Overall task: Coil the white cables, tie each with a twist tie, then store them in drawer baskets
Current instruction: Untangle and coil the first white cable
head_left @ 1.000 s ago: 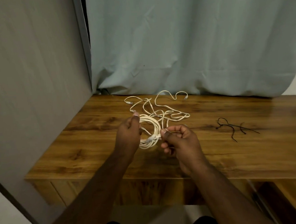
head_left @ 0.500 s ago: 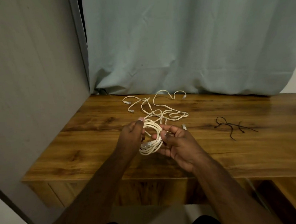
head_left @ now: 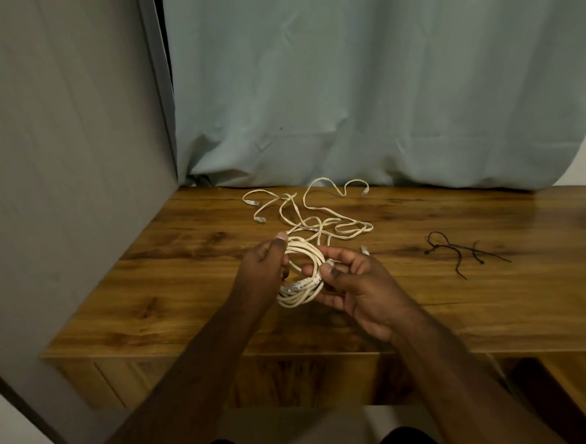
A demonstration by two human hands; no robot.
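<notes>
A coiled white cable [head_left: 301,291] hangs between my hands above the wooden table [head_left: 172,297]. My left hand [head_left: 262,275] grips the coil's left side, thumb on top. My right hand [head_left: 353,283] pinches the coil's right side where a pale twist tie wraps it. Behind the coil lie loose white cables [head_left: 314,208] in a tangle, their plugs spread toward the curtain. Black twist ties [head_left: 458,249] lie on the table to the right.
A grey wall panel [head_left: 68,167] stands on the left and a pale curtain [head_left: 379,79] hangs behind the table. An open drawer [head_left: 576,386] shows at the lower right, below the table's front edge.
My right hand turned palm up and shifted its pinch along the coil's right side. The coil tilted a little. The camera moved slightly closer.
</notes>
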